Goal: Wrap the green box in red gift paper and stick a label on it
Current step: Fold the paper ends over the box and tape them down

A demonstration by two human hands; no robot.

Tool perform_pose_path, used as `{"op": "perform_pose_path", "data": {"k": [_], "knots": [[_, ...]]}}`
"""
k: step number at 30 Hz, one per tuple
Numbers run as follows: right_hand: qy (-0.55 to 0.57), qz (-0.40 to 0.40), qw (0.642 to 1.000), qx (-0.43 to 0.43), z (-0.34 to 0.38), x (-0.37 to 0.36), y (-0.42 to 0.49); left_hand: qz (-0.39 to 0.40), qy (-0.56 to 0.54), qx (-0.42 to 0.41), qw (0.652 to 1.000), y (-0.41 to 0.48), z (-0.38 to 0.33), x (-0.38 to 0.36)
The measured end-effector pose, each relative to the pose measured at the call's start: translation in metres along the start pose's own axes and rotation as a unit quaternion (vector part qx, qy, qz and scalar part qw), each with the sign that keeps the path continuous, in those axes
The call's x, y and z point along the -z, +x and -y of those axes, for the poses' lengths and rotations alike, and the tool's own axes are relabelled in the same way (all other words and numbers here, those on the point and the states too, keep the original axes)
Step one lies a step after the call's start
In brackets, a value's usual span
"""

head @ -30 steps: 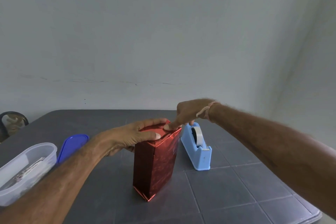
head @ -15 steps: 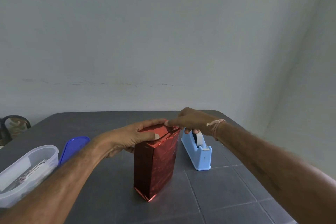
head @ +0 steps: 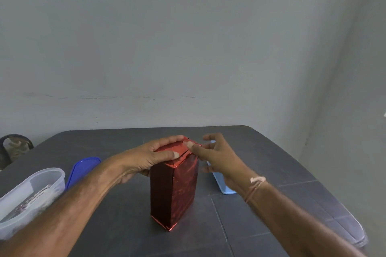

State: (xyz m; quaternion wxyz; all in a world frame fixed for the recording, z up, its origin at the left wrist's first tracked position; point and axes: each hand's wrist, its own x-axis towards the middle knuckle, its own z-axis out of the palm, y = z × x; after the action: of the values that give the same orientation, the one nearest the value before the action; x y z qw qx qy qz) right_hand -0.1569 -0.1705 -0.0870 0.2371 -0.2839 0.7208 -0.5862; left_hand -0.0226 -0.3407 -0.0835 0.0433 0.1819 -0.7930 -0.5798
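Observation:
The box wrapped in shiny red paper (head: 173, 192) stands upright in the middle of the dark grey table (head: 261, 215); no green shows. My left hand (head: 146, 158) grips its top, thumb on the near edge and fingers over the far edge. My right hand (head: 217, 156) is at the box's top right corner. Its thumb presses on the folded top flap and its other fingers are spread out in the air. I see no label on the box.
A light blue tape dispenser (head: 223, 185) stands right of the box, mostly hidden by my right hand. A clear plastic tub (head: 31, 194) and a blue lid (head: 83, 167) lie at the left. A clear plastic piece (head: 355, 231) sits at the table's right edge.
My right hand has swung from above the tape dispenser towards me, and its thumb now presses the top flap. My left hand and the box have stayed put.

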Motion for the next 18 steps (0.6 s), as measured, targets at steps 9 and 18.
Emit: {"op": "perform_pose_path", "data": {"k": [9,18], "knots": [[0.084,-0.015,0.995,-0.054,-0.001,-0.029,0.023,-0.118,-0.062,-0.022,0.991,-0.003,0.01,-0.018],[0.073,0.007,0.995,-0.062,0.004,-0.029,0.038,-0.136,-0.062,0.026,0.988,-0.008,0.001,-0.016]]}}
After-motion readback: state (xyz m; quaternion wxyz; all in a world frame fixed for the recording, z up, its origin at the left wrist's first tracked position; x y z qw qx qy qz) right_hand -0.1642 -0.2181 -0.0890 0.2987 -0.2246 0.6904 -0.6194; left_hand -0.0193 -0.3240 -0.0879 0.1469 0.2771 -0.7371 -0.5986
